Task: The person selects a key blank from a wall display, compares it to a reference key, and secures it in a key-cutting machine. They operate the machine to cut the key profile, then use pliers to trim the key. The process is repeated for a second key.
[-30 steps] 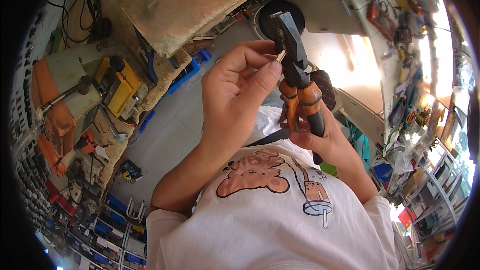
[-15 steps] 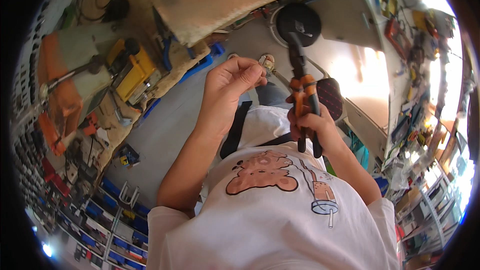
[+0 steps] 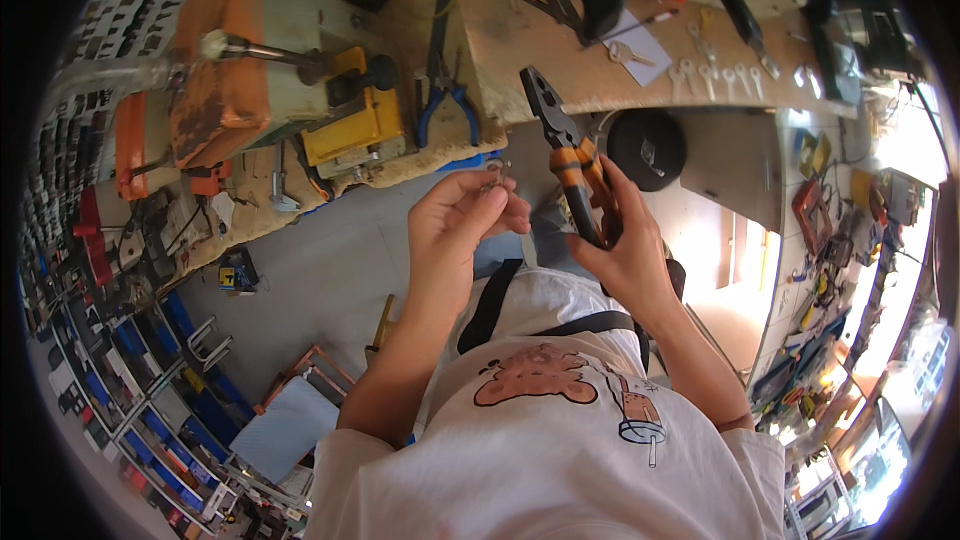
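My right hand (image 3: 632,240) is wrapped round the handles of combination pliers (image 3: 570,155) with orange and black grips. Their jaws point up and to the left, above my left hand and apart from it. My left hand (image 3: 455,220) pinches a small metal piece (image 3: 497,172) between thumb and fingers. Only its tip shows, too little to name its kind. Both hands are in the air in front of my shirt, short of the workbench edge.
Several keys (image 3: 706,72) lie on the wooden workbench (image 3: 520,65), with another key (image 3: 630,53) on white paper. Blue-handled pliers (image 3: 448,110) lie beside an orange and yellow machine (image 3: 352,120). A round black stool (image 3: 647,148) stands below the bench; tool-laden shelves are at right.
The pliers have tilted, their jaws swinging left toward my left hand. The view has shifted, so more of the bench shows. My left hand still pinches the small metal piece.
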The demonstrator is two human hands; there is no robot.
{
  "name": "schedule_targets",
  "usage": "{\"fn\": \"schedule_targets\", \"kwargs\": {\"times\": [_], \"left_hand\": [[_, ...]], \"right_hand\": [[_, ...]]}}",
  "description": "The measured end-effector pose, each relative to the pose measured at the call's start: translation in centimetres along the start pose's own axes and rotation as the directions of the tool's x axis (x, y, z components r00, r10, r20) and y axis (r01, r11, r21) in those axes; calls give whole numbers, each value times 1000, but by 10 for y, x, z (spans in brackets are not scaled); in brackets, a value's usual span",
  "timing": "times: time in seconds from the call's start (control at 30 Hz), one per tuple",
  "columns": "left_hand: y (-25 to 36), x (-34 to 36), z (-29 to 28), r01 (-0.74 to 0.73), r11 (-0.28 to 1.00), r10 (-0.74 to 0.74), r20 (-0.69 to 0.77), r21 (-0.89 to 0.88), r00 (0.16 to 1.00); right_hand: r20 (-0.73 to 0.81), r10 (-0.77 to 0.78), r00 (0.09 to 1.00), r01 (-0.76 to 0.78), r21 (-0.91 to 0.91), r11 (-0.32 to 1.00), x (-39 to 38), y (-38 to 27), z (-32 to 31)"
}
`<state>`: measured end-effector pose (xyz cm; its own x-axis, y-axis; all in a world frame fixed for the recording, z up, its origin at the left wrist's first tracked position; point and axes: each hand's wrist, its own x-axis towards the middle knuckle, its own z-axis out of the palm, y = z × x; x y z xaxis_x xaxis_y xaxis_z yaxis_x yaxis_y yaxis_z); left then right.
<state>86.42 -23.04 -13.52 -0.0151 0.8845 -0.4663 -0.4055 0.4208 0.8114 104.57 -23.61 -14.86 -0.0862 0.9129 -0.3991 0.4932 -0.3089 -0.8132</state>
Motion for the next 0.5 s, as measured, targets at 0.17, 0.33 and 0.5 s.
{"fn": "schedule_targets", "kwargs": {"times": [0.17,0.33,0.5], "left_hand": [[3,-1,-38,-10,1000,10,20,29,1000],[24,20,-76,75,997,-77,106,25,991],[46,43,-113,271,959,-241,254,-88,937]], "right_hand": [[-194,-231,954,173,-273,946,50,-16,23],[-386,-311,868,85,-502,860,100,-41,35],[-397,-402,825,14,-697,717,131,-41,38]]}}
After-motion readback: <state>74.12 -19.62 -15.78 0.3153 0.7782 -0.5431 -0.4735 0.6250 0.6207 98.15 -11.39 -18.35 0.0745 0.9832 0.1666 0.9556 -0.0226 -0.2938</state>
